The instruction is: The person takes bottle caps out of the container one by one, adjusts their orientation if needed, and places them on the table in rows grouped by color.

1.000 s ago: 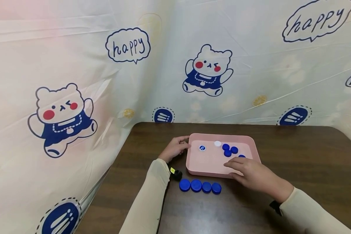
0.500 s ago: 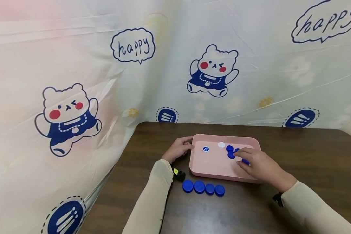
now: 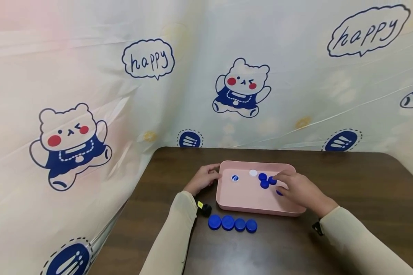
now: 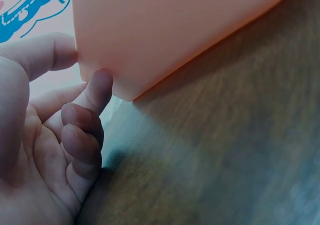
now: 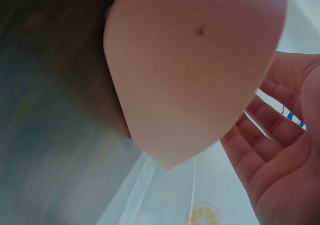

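In the head view, a pink tray (image 3: 251, 203) lies on the table. My left hand (image 3: 202, 178) touches the outside of its left wall with thumb and fingertips; the left wrist view shows the other fingers bent. My right hand (image 3: 297, 191) reaches over the right wall into the tray, thumb and fingers apart. Its fingertips are at a blue bottle cap (image 3: 272, 181), and its thumb is just above another blue cap (image 3: 279, 192), partly covered. Two more blue caps (image 3: 264, 184) lie close by. In the right wrist view, the tray wall (image 5: 190, 85) hides the fingertips.
A white cap (image 3: 253, 173) and a blue-and-white printed disc (image 3: 235, 178) lie in the tray's left half. Before the tray, several blue caps (image 3: 228, 222) form a row. A black object with a yellow tag (image 3: 204, 208) is by the left wrist. A printed cloth (image 3: 192, 95) hangs behind.
My right hand has moved from the tray's front right part farther in, to the blue caps. My left hand stays against the tray. The head view has shifted slightly.
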A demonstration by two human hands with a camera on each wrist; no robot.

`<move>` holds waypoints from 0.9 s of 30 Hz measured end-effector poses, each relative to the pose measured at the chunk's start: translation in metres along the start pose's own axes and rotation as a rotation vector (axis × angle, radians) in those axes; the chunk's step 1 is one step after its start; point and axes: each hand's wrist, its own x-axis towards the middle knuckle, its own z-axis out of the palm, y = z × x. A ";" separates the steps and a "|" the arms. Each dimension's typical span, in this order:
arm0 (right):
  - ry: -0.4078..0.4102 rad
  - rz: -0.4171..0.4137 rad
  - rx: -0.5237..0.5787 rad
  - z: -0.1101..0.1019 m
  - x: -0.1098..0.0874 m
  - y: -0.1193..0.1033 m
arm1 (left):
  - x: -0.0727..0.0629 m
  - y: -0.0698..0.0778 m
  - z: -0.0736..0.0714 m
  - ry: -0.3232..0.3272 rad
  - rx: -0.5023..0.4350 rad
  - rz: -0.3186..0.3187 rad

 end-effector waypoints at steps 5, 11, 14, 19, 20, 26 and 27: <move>-0.079 0.033 0.018 0.003 0.005 0.000 | -0.008 -0.004 -0.002 0.010 0.001 -0.006; -0.121 0.090 -0.007 0.001 0.006 0.003 | -0.003 -0.001 -0.002 0.003 -0.011 0.014; -0.157 0.126 0.015 0.006 0.004 0.007 | 0.000 -0.001 -0.001 -0.010 0.002 0.001; -0.209 0.164 0.028 0.013 0.003 0.013 | -0.001 0.002 0.000 0.001 0.027 -0.007; -0.210 0.171 0.025 0.013 0.003 0.014 | -0.001 0.003 0.001 0.005 0.029 -0.002; -0.191 0.145 0.010 0.013 0.001 0.015 | -0.003 0.005 0.004 0.024 0.021 0.024; -0.193 0.139 0.014 0.014 -0.001 0.015 | -0.003 0.004 0.004 0.021 0.023 0.019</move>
